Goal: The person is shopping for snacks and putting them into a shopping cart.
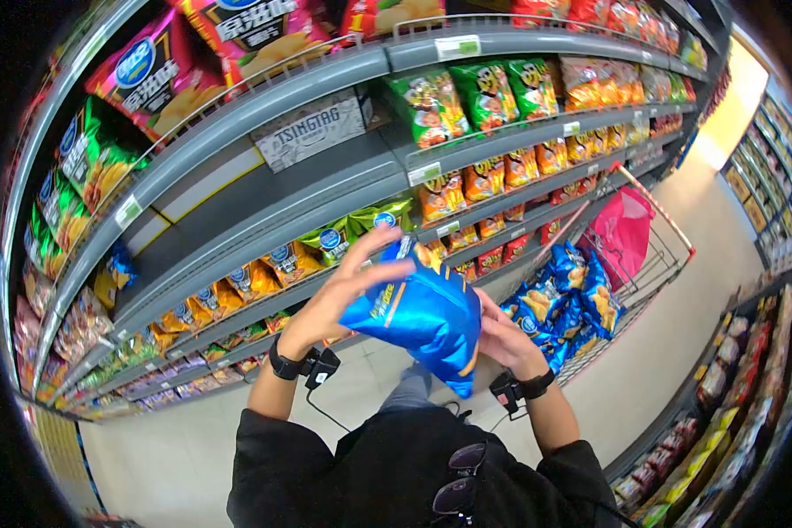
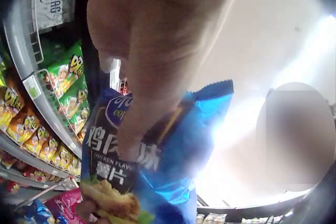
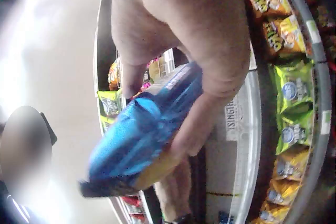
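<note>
A blue bag of chicken-flavour potato chips is held tilted before the person's chest. The left hand has its fingers spread long over the bag's upper left end, one across the near face. In the left wrist view a digit of the left hand lies across the printed front of the chip bag. Gripping the other end, the right hand is partly hidden behind the bag. The right wrist view shows the right hand with thumb and fingers on opposite sides of the chip bag.
A shopping cart stands at right with several blue chip bags and a pink bag inside. Shelves of snacks curve along the front, with a bare stretch beneath the TSINGTAO-like carton. Another snack rack stands behind right.
</note>
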Motion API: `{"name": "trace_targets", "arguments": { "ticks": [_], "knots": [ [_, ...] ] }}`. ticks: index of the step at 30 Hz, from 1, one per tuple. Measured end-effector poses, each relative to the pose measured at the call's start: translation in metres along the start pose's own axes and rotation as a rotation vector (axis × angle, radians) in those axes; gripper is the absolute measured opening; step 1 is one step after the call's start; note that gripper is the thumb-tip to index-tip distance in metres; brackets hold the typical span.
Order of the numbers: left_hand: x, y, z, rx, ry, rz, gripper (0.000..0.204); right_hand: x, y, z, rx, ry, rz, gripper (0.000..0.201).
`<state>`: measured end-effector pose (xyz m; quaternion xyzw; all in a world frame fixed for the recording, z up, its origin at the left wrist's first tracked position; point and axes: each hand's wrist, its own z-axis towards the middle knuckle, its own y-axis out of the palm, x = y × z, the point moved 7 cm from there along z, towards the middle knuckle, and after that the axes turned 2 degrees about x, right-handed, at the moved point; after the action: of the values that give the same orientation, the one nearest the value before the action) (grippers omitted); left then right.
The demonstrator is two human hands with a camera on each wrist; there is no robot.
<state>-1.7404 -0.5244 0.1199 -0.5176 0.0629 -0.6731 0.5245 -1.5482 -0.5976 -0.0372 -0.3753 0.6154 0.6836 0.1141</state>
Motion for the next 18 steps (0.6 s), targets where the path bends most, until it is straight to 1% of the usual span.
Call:
{"name": "trace_targets", "arguments": {
  "ticks": [1, 2, 3, 5, 6, 7, 8, 9, 11, 12, 15, 16, 18],
  "knots": [
    [-0.007, -0.009, -0.005, 0.114, -0.092, -0.072, 0.072, -0.003, 0.011, 0.009, 0.062, -0.052, 0.009, 0.056],
    [-0.028, -0.013, -0.011, 0.193, -0.156, 0.026, 0.090, -0.005, 0.020, 0.018, 0.127, -0.105, 0.019, 0.053],
    [-0.024, -0.017, -0.013, 0.363, -0.180, -0.125, 0.086, -0.006, 0.024, 0.026, 0.194, -0.157, 0.031, 0.049],
    [-0.063, -0.014, -0.031, 0.508, -0.425, -0.505, 0.073, -0.013, 0.027, 0.042, 0.315, -0.256, -0.011, 0.040],
    [-0.075, -0.013, -0.036, 0.608, -0.526, -0.630, 0.059, -0.023, 0.035, 0.048, 0.355, -0.295, -0.045, 0.037],
    [-0.090, -0.004, -0.044, 0.628, -0.565, -0.891, 0.062, -0.031, 0.044, 0.053, 0.394, -0.340, -0.081, 0.034],
    [-0.090, 0.003, -0.045, 0.603, -0.516, -1.049, 0.069, -0.038, 0.052, 0.060, 0.437, -0.408, -0.101, 0.031],
    [-0.083, 0.007, -0.038, 0.575, -0.461, -1.206, 0.078, -0.041, 0.057, 0.067, 0.449, -0.387, -0.134, 0.032],
    [-0.075, 0.005, -0.026, 0.590, -0.403, -0.859, 0.090, -0.043, 0.061, 0.079, 0.476, -0.338, -0.206, 0.034],
    [-0.071, 0.001, -0.024, 0.593, -0.377, -0.686, 0.096, -0.041, 0.064, 0.088, 0.425, -0.327, -0.167, 0.035],
    [-0.084, -0.027, -0.007, 0.635, -0.370, -0.642, 0.106, -0.054, 0.075, 0.099, 0.347, -0.322, -0.171, 0.035],
    [-0.087, -0.033, -0.004, 0.642, -0.375, -0.783, 0.107, -0.058, 0.075, 0.101, 0.318, -0.333, -0.230, 0.035],
    [-0.097, -0.046, 0.001, 0.638, -0.396, -0.883, 0.104, -0.068, 0.084, 0.105, 0.305, -0.333, -0.359, 0.037]
  ]
}}
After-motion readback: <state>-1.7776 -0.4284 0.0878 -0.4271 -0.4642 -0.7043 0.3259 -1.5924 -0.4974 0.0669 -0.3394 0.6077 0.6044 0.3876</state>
